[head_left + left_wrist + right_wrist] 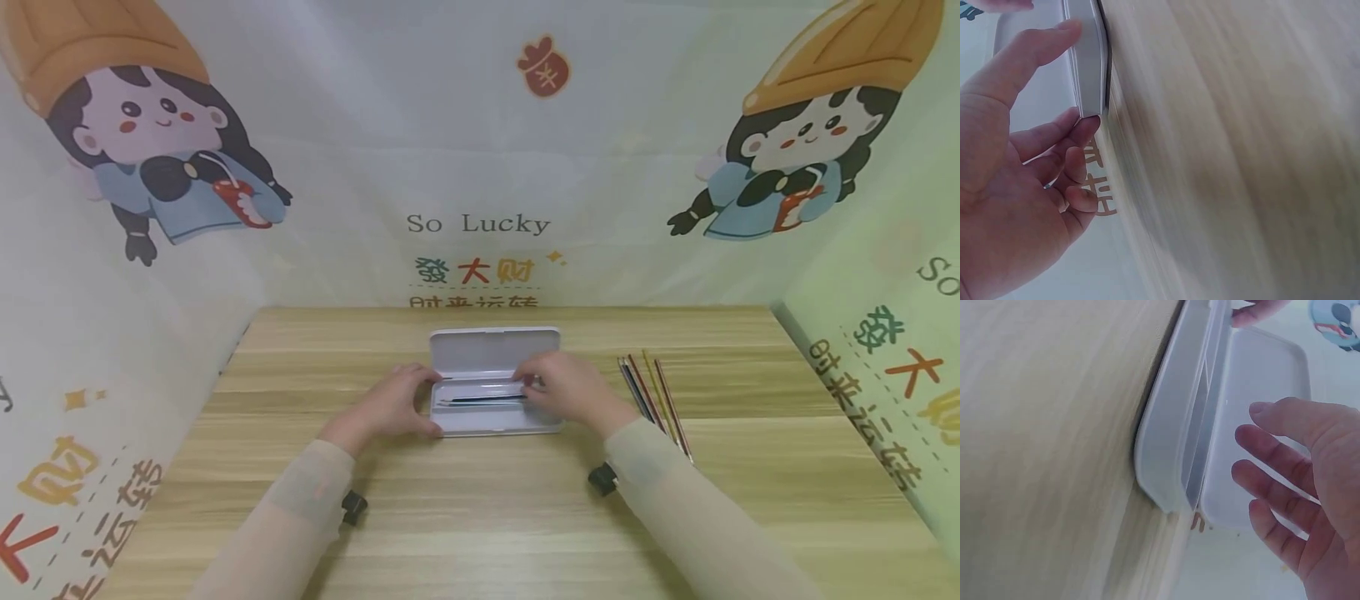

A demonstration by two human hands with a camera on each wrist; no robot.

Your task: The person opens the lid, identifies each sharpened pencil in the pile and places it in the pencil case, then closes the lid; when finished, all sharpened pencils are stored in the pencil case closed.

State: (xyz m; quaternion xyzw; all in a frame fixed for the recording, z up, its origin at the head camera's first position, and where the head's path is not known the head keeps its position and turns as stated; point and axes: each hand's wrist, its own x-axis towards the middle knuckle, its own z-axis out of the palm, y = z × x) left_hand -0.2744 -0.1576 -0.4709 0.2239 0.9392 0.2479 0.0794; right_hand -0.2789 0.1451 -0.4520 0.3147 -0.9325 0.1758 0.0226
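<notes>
A white pencil case [495, 423] lies on the table with its lid [487, 354] raised at the back. Inside it are pencils [480, 401], a dark one and a light blue one, lying lengthwise. My left hand [393, 404] holds the case's left end, thumb on the front wall [1091, 62] and fingers at the far corner. Over the right part of the case hovers my right hand [573, 387]. Its fingers are loosely bent and apart in the right wrist view, with nothing between them. The pencils' right ends are hidden under this hand.
Several coloured pencils [656, 392] lie side by side on the wooden table [480, 517], right of the case and beside the right forearm. A printed cloth [480, 150] stands behind the table and along both sides.
</notes>
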